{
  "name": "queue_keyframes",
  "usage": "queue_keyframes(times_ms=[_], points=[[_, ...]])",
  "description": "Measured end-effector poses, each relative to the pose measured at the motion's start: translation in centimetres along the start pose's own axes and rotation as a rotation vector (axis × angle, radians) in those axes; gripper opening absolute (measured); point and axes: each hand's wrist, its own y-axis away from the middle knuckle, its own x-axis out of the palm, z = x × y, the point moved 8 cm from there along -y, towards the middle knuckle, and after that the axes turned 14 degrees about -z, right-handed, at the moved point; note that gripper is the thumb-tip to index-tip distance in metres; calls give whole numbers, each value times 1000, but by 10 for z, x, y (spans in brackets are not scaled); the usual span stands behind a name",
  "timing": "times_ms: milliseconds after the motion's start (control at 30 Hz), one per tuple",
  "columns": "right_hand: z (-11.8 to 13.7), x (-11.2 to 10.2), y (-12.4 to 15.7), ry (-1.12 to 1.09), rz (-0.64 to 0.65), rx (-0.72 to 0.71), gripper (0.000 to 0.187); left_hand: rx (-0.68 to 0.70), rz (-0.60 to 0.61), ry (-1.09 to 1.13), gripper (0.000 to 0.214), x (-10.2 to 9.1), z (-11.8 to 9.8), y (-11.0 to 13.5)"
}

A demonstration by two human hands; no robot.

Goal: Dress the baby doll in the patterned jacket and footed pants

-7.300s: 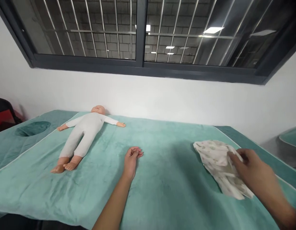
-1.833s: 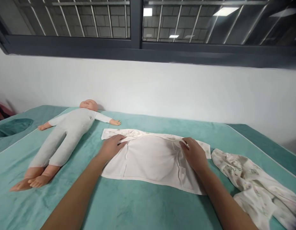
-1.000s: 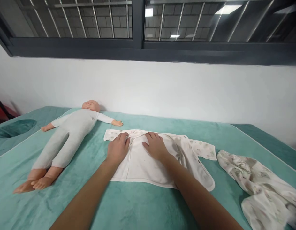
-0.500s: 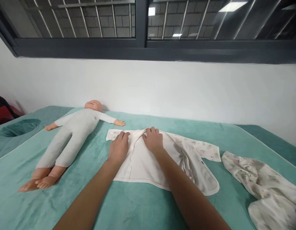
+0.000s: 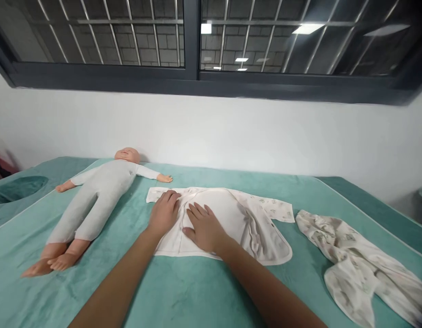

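An unfastened white baby shirt [image 5: 227, 207] with small prints on its sleeves lies spread on the green cover, its plain inside facing up. My right hand [image 5: 205, 228] rests flat on the middle of the shirt, fingers outstretched and slightly apart. My left hand [image 5: 165, 212] lies on the shirt near its left sleeve, fingers close together and gently bent, their tips on the cloth. No cloth shows pinched in either hand. Folds bunch up in the right front panel of the shirt.
A baby doll [image 5: 98, 193] in a pale suit lies on its back at the left. Crumpled printed baby clothing [image 5: 354, 255] lies at the right. The green-covered bed [image 5: 183, 300] meets a white wall [image 5: 211, 132] below a dark-framed window [image 5: 193, 82]. A hollow [image 5: 19, 189] shows at far left.
My right hand has let go of the shirt's neck edge and come down flat on its middle. The neck area now lies flatter and rounder. My left hand stays near the left sleeve.
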Motion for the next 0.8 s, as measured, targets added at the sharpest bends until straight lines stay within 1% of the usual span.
queue_keyframes(times_ms=[67, 100, 233, 300, 400, 467, 500, 533, 567, 600, 633, 667, 700, 733, 800], points=[[1, -12, 22, -13, 16, 6, 61, -4, 24, 40, 27, 1, 2, 1], [-3, -19, 34, -8, 26, 30, 61, -7, 41, 52, 27, 3, 4, 1], [-33, -46, 82, 65, 66, 195, 64, -4, 117, 40, 31, 12, 7, 3], [-49, -55, 103, 105, 51, 272, 67, -12, 133, 4, 32, 14, 5, 5], [-64, -60, 121, 112, 22, 345, 67, 32, 167, -70, 30, 12, -2, 6], [-66, -57, 117, 64, 26, 382, 64, 92, 208, -85, 30, 5, -3, 5], [-63, -56, 109, 22, 21, 398, 62, 90, 208, -91, 31, -3, 3, 1], [-59, -56, 96, -33, 10, 410, 60, 75, 197, -99, 31, -14, 13, -4], [-51, -57, 78, -100, -8, 414, 59, 37, 167, -119, 31, -28, 29, -11], [-42, -57, 56, -180, -26, 410, 57, -18, 126, -154, 31, -44, 50, -19], [-31, -55, 30, -269, -35, 400, 57, -73, 88, -197, 31, -61, 74, -26], [-19, -53, 1, -363, -42, 393, 56, -158, 37, -256, 31, -80, 103, -33], [-9, -47, -30, -468, -38, 391, 54, -244, 14, -314, 32, -97, 133, -38], [0, -37, -62, -580, -25, 408, 52, -334, 15, -355, 35, -111, 164, -40], [11, -11, -126, -746, -7, 462, 49, -550, 47, -348, 45, -130, 223, -34]])
